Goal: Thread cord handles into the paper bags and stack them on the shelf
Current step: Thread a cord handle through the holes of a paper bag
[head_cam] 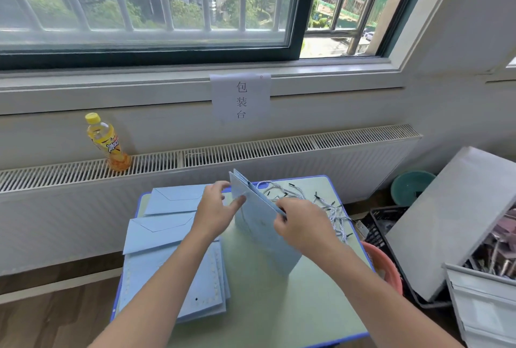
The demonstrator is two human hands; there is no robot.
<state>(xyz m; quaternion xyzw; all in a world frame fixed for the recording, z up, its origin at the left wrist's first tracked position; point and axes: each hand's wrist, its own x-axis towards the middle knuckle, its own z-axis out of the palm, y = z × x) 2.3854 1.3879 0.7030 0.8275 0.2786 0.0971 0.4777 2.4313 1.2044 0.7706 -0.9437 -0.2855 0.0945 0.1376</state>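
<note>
Bright daylight from window (145,1); edges warped.

Blue paper bag (265,224) upright on the small table (251,305), left hand (216,212) touching its face, right hand (300,222) pinching its top edge, loose cords (315,202) behind, flat bags (173,236) stacked left.
</note>
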